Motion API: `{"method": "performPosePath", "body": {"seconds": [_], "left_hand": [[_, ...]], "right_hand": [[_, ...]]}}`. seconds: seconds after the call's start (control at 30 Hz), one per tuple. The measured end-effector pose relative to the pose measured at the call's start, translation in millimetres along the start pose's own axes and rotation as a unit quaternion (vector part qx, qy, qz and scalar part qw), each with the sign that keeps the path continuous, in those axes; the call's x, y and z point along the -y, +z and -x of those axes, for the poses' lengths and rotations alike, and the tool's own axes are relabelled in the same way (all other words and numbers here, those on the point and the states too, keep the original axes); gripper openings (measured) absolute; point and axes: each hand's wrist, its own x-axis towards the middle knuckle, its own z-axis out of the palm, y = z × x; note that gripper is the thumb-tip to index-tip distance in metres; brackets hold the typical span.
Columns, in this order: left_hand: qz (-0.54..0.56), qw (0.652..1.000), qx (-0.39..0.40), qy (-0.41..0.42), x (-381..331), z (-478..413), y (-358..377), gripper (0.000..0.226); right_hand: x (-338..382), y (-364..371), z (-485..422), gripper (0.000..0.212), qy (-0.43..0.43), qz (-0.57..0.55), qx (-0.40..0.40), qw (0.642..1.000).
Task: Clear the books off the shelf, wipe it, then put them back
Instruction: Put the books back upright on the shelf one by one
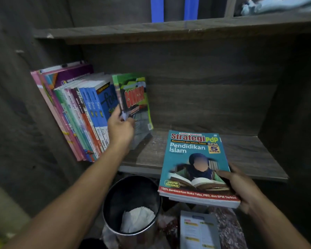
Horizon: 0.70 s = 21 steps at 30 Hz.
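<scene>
Two hands work a dark wooden shelf (241,150): left hand (121,126) pinches a green-covered book (136,94), seemingly propping the leaning row of colourful books (79,115); right hand (241,186) grips a teal paperback workbook (196,159) at the shelf's front edge.

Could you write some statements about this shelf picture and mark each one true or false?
1. The left hand grips the green book at the right end of the row of books. True.
2. The right hand holds nothing. False: it holds a teal book, which lies on top of a small stack.
3. The metal bin below the shelf has crumpled white material inside. True.
4. The row of books leans at the right side of the shelf. False: it is at the left side.
</scene>
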Motion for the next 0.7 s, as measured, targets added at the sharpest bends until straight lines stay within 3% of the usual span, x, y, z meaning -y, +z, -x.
{"method": "performPosePath", "body": {"seconds": [0.13,0.27,0.33,0.43,0.57,0.7], "left_hand": [[0.028,0.992,-0.121,0.022,44,-4,18,0.057],[0.002,0.987,-0.16,0.016,74,-2,18,0.056],[-0.047,0.987,-0.15,0.022,79,-4,12,0.058],[-0.215,0.973,-0.083,-0.006,75,-8,-4,0.052],[-0.45,0.893,0.028,0.002,74,-8,-40,0.024],[-0.541,0.84,0.03,0.043,63,-12,-47,0.025]], "right_hand": [[-1,0,-1,0.047,0.005,0.0,-0.002,1.0],[-2,-2,-5,0.047,0.002,0.0,-0.005,1.0],[-3,-3,-7,0.046,0.005,-0.003,-0.003,1.0],[-4,-3,-8,0.043,0.008,-0.004,-0.004,1.0],[-4,-3,-5,0.035,0.003,0.008,-0.007,1.0],[-4,-3,-5,0.035,0.005,0.016,-0.015,1.0]]}}
